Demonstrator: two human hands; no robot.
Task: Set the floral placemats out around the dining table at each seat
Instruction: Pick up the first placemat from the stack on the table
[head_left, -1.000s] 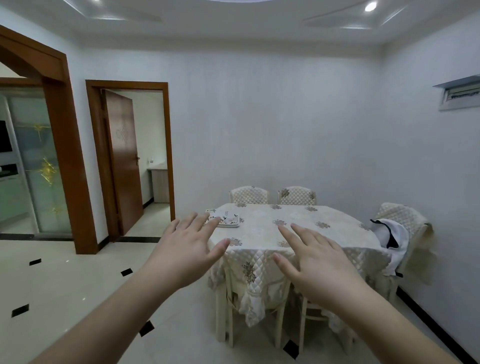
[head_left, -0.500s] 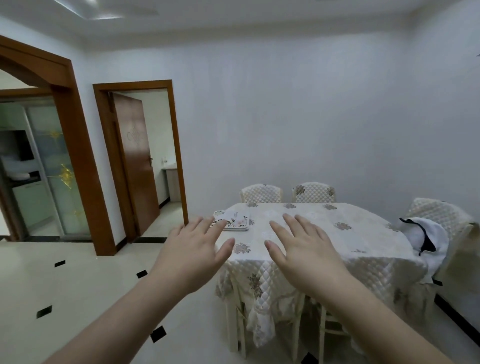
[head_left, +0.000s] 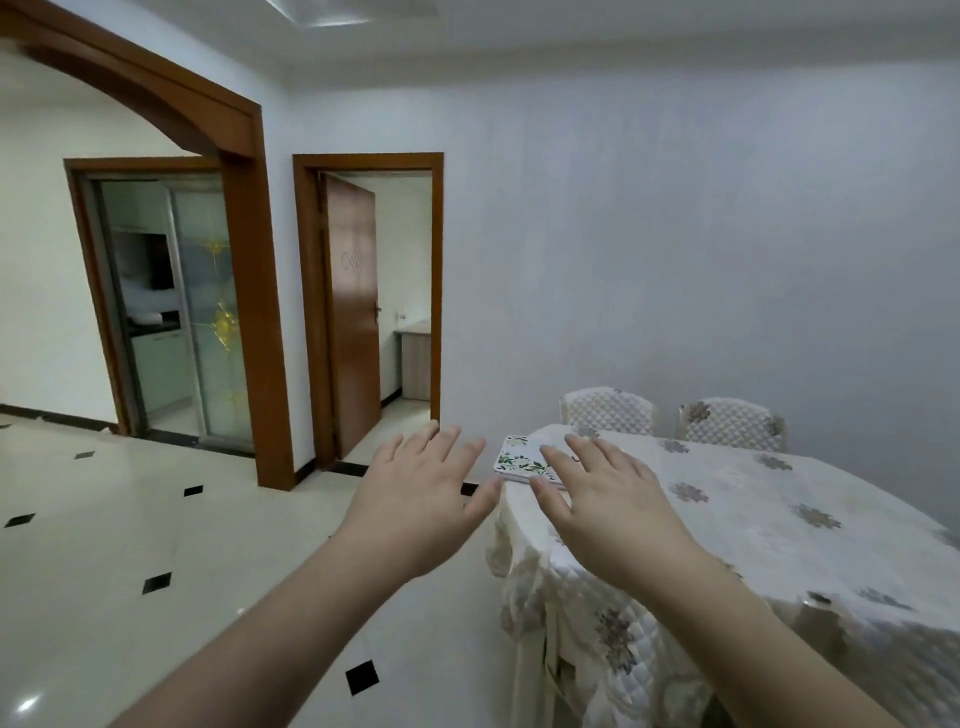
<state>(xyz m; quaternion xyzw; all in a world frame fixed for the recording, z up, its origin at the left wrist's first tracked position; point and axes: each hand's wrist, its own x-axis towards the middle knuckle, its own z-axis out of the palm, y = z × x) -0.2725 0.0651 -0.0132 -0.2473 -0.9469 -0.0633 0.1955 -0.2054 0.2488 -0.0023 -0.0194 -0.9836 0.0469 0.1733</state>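
A small stack of white placemats with green floral print (head_left: 517, 460) lies at the near left corner of the dining table (head_left: 753, 514), which wears a quilted cream cloth with flower patches. My left hand (head_left: 415, 499) hovers in the air left of the table edge, fingers spread, holding nothing. My right hand (head_left: 597, 499) is stretched out in front of the stack, fingers straight, covering its right part. I cannot tell whether it touches the mats.
Two chairs with quilted covers (head_left: 608, 410) (head_left: 732, 423) stand at the table's far side against the white wall. An open brown door (head_left: 353, 322) and a glass sliding door (head_left: 208, 332) lie to the left. Glossy tiled floor (head_left: 156, 545) stretches left of the table.
The view has moved closer to the table and turned left; the chair with the draped cloth has left the frame. Both hands have stayed raised and open, now nearer the placemat stack.
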